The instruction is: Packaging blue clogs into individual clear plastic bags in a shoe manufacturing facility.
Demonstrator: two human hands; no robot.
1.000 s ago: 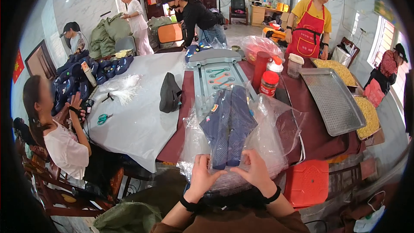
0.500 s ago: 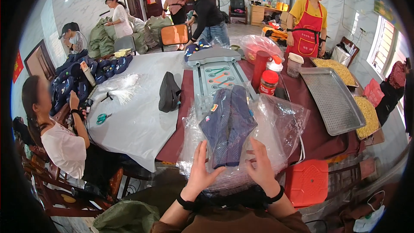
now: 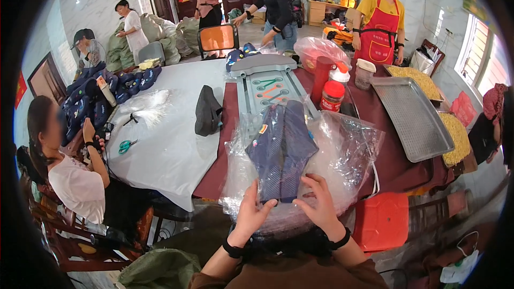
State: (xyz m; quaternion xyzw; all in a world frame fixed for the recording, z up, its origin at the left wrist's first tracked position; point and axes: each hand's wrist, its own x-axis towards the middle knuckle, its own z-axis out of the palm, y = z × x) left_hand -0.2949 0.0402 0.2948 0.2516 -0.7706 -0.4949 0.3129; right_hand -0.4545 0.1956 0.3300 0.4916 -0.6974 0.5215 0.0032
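A navy fabric item (image 3: 281, 152) with two long ribbed halves side by side and small coloured patches lies in clear plastic, on a stack of clear plastic bags (image 3: 342, 168) in front of me. Beside its near left edge is my left hand (image 3: 250, 215), open, thumb apart from the fingers and its tip by the item's lower end. My right hand (image 3: 319, 206) flanks the near right edge, also open, with bent fingers at the plastic. Whether the fingertips press on the film cannot be made out. Beyond the item lies a grey board (image 3: 270, 88) with coloured linked shapes.
A dark grey soft item (image 3: 208, 111), teal scissors (image 3: 127, 146) and white ties (image 3: 150, 108) lie on the white sheet (image 3: 176, 163). Red-lidded jar (image 3: 332, 96), metal tray (image 3: 415, 120) and red stool (image 3: 381, 222) are right. A seated person (image 3: 75, 182) works left; others stand behind.
Both hands have drawn slightly closer to the navy item's lower end, thumbs now at its edge. Its halves lie straighter. In the back, the person in black has straightened and turned.
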